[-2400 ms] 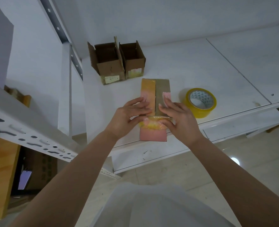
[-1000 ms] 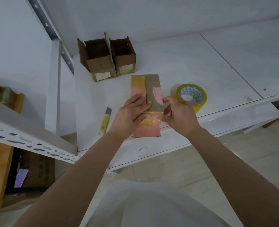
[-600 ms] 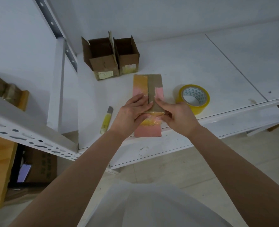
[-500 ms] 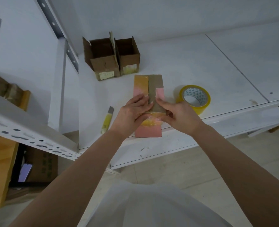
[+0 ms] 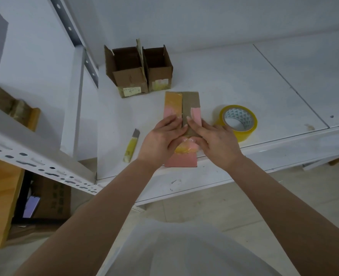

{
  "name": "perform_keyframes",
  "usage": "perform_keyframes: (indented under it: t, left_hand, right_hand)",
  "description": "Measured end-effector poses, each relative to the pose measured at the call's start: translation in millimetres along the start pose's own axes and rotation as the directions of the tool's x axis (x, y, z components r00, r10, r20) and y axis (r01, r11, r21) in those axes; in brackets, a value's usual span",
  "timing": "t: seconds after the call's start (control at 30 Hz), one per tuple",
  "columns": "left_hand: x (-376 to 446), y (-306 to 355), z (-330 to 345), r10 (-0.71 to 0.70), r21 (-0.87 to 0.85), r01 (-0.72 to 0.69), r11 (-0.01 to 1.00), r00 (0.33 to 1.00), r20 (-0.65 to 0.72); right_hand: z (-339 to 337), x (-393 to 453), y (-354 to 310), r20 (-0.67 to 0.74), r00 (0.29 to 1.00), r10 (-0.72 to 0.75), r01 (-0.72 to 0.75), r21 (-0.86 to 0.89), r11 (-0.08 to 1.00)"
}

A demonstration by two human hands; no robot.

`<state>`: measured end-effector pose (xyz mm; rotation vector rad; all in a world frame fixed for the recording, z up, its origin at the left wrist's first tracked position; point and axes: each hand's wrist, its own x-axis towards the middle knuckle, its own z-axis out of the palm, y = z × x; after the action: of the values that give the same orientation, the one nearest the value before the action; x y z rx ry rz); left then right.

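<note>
A person stands at a white shelf (image 5: 244, 76) with both hands on a flat cardboard box (image 5: 190, 100). The box is long, brown, pink and orange. It lies on the shelf near the front edge, and its near end sticks out a little past that edge.

The left hand (image 5: 161, 138) lies on the left flap. Its fingers (image 5: 172, 121) are straight and press down flat. The right hand (image 5: 216, 141) lies on the right flap, just beside the left hand. Its fingers (image 5: 194, 123) are straight too and press down. Neither hand grips anything. The two thumbs meet low down, by a shiny strip of tape (image 5: 184, 149) stuck across the box.

A yellow tape roll (image 5: 244, 134) sits on the shelf just to the right of the right hand. A yellow utility knife (image 5: 131, 146) lies to the left of the left hand. At the back stand two small open cardboard boxes (image 5: 129, 80), side by side and touching.
</note>
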<state>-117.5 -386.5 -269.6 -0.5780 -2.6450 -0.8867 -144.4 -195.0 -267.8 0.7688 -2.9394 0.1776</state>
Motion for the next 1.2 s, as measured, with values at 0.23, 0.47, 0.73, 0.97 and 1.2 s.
perform_keyframes:
  t: [0.23,0.47,0.73,0.97,1.2]
  left_hand:
    - [2,0,-5,0.002,-0.029,-0.001,1.000,1.000,0.025]
    - [-6,-14,-15,0.070,-0.022,-0.069,0.997,0.997,0.042]
    - [1,-31,-21,0.118,-0.122,-0.097,0.988,0.976,0.185]
    - [1,-27,-26,0.064,-0.098,-0.042,0.994,0.971,0.230]
    - [25,20,-28,-0.052,0.167,0.035,0.985,0.994,0.097]
  right_hand:
    - [-4,-1,-5,-0.026,0.998,0.060,-0.062,-0.121,0.991]
    - [-2,-6,-9,-0.208,0.977,-0.042,0.062,0.090,0.994]
    - [-12,-2,-7,-0.148,0.989,-0.020,0.038,0.125,0.991]
    - [-24,3,4,-0.044,0.999,0.031,-0.012,0.382,0.924]
    - [-26,-6,29,-0.106,0.945,0.309,-0.197,0.570,0.798]
